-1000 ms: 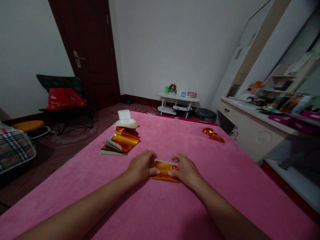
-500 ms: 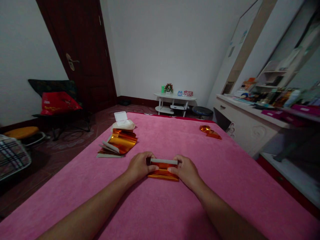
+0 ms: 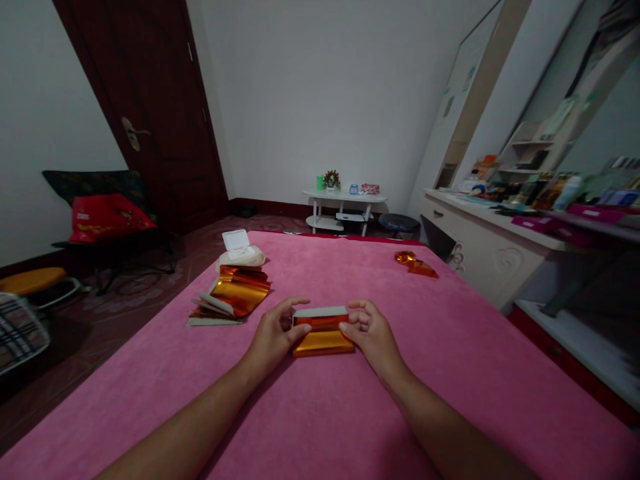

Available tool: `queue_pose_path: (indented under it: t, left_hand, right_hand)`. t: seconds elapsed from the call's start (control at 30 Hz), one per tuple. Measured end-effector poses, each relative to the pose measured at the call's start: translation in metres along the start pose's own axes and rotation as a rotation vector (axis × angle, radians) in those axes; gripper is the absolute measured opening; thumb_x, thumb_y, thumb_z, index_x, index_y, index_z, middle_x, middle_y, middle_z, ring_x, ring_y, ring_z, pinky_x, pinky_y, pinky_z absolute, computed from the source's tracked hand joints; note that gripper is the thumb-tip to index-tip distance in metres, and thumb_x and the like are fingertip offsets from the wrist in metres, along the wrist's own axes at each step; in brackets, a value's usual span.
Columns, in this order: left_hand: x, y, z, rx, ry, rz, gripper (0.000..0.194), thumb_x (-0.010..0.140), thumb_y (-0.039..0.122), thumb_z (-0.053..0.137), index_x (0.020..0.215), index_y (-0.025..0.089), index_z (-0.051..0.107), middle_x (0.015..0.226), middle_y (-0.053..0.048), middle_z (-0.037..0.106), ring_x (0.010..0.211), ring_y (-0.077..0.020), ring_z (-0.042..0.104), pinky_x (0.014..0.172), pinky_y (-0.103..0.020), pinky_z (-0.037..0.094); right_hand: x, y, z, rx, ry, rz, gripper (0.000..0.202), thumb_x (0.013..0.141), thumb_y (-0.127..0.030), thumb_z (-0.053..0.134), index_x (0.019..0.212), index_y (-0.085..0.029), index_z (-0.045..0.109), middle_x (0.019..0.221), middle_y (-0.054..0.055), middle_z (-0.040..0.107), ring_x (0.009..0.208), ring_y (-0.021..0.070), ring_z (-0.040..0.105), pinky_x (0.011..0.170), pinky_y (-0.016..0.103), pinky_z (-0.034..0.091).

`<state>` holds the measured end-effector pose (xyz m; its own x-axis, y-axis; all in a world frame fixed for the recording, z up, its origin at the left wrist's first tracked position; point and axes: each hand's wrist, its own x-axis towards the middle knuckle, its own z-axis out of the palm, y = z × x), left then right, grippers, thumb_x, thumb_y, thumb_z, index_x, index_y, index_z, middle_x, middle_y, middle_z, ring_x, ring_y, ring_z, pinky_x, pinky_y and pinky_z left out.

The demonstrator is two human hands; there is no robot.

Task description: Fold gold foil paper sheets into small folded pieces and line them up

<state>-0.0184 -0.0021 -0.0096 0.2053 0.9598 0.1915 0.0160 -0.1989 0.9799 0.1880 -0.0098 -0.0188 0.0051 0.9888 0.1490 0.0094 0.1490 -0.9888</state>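
Note:
A folded sheet of shiny orange-gold foil paper (image 3: 324,341) with a pale grey strip along its far edge lies on the pink cloth (image 3: 310,413). My left hand (image 3: 277,328) holds its left end, thumb on top and index finger stretched past the far edge. At the right end, my right hand (image 3: 373,333) has its thumb on the foil and its other fingers loosely curled behind. A stack of gold foil sheets (image 3: 240,291) fans out to the left. Behind the stack is an open white box (image 3: 237,245) on a pale bag.
Shaped gold foil pieces (image 3: 416,265) lie at the back right of the cloth. Beyond stand a small white table (image 3: 345,196) and a round dark stool (image 3: 399,223). A cluttered dresser (image 3: 490,247) is at right, and a chair with a red bag (image 3: 110,217) at left.
The far edge of the foil has been let up and its gold face shows wider. Both index fingers have lifted and straightened. The camera view has shifted slightly.

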Motion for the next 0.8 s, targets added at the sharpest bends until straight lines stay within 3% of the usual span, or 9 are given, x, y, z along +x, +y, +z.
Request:
queue_pose_path:
  t: [0.17,0.33,0.53,0.67,0.8]
  left_hand:
    - [-0.0004,-0.0018,-0.0003,0.225,-0.016,0.150,0.023,0.075,0.020,0.064,0.096,0.017,0.072,0.086,-0.006,0.068,0.078,-0.0171,0.063,0.068,-0.024,0.049]
    - [0.0003,-0.0037,0.0001,0.143,0.027,0.082,0.019,0.072,0.021,0.068,0.090,0.015,0.071,0.080,-0.004,0.068,0.070,-0.0148,0.061,0.061,-0.022,0.047]
    - [-0.0003,0.0004,-0.0016,0.183,0.065,0.098,0.013,0.076,0.026,0.065,0.072,0.014,0.070,0.061,0.000,0.061,0.054,-0.0097,0.052,0.051,-0.019,0.041]
    - [-0.0004,0.0016,-0.0032,0.238,0.110,0.220,0.010,0.075,0.024,0.067,0.072,0.016,0.072,0.074,-0.003,0.065,0.068,-0.0134,0.059,0.061,-0.021,0.046]
    - [-0.0018,0.0039,-0.0035,0.250,0.129,0.242,0.011,0.077,0.025,0.066,0.076,0.017,0.074,0.079,-0.005,0.068,0.075,-0.0163,0.063,0.068,-0.024,0.049]
  right_hand:
    - [-0.0019,-0.0034,0.0002,-0.062,0.050,-0.074,0.024,0.072,-0.025,0.068,0.086,-0.023,0.049,0.069,-0.005,0.057,0.060,0.0122,0.056,0.056,0.022,0.042]
    - [-0.0014,-0.0062,0.0017,-0.078,0.025,-0.081,0.013,0.070,-0.025,0.068,0.078,-0.020,0.059,0.069,-0.003,0.056,0.062,0.0121,0.054,0.056,0.022,0.041]
    - [-0.0010,-0.0026,0.0025,-0.055,-0.005,-0.015,0.019,0.075,-0.038,0.064,0.077,-0.019,0.065,0.062,-0.002,0.058,0.055,0.0124,0.052,0.051,0.022,0.039]
    - [-0.0008,-0.0002,0.0015,-0.106,0.021,-0.027,0.022,0.074,-0.040,0.066,0.074,-0.018,0.065,0.062,-0.002,0.058,0.056,0.0128,0.052,0.051,0.022,0.038]
    - [0.0000,0.0009,0.0006,-0.141,0.044,-0.057,0.023,0.074,-0.041,0.066,0.070,-0.018,0.064,0.063,-0.001,0.059,0.060,0.0141,0.054,0.055,0.023,0.041]
